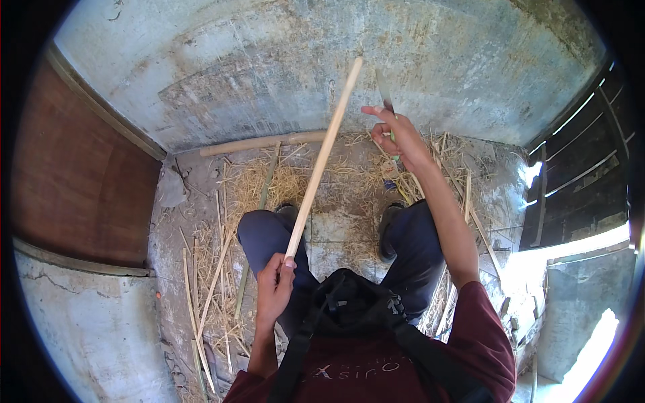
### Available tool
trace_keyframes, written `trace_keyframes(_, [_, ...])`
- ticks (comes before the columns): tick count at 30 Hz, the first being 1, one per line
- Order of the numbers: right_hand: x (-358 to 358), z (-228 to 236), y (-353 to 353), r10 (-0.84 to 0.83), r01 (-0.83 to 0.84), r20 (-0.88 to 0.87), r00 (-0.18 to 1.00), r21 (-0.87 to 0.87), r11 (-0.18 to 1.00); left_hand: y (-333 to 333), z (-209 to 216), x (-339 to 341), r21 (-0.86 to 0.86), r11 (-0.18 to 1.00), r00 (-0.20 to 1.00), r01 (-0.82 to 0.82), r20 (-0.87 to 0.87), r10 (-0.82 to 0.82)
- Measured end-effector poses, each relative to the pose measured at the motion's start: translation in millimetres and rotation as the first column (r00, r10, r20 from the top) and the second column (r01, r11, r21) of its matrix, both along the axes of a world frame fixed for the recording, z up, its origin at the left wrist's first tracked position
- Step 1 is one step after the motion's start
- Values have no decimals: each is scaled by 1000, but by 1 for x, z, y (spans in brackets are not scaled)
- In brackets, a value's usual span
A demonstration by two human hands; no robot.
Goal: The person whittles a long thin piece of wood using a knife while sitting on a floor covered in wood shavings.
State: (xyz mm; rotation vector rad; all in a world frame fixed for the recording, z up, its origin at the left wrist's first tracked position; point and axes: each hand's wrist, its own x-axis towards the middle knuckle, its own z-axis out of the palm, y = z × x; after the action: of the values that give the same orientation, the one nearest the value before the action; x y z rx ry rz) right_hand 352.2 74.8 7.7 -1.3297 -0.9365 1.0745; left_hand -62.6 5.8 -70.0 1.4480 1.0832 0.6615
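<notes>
My left hand [275, 289] is closed round the lower end of a long, pale bamboo stick [324, 158]. The stick slants up and to the right, its far end in front of the wall. To the right of the stick, apart from it, my right hand [398, 138] holds a knife [383, 87]. Its thin blade points upward, slightly blurred, and the fingers mostly hide the handle. The index finger of that hand stretches toward the stick while the other fingers curl in.
Pale shavings [248, 185] litter the floor beyond and beside my knees. Several thin strips [216, 289] lie at the left, more at the right. A thick bamboo pole [262, 143] rests along the base of the stained wall [269, 74]. A brown wooden panel [87, 168] stands at the left.
</notes>
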Motion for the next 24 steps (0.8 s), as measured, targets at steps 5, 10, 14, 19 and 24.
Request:
trace_keyframes(5, [-37, 7, -20, 15, -1, -103, 995, 138, 990, 1, 10, 9, 81, 991, 993, 110, -62, -105])
trace_keyframes(10, [-50, 11, -32, -52, 71, -95, 994, 212, 975, 9, 24, 5, 117, 954, 957, 278, -124, -264])
trace_keyframes(14, [-61, 21, -41, -158, 169, -63, 985, 252, 953, 13, 31, 4, 59, 935, 932, 350, -118, -342])
trace_keyframes(19, [-71, 30, -50, -171, 170, -20, 985, 292, 941, 22, 28, 14, 341, 882, 944, 324, -57, -325])
trace_keyframes(24, [-82, 32, -51, -147, 153, -42, 988, 294, 944, 29, 38, 47, 251, 885, 896, 392, 113, -429])
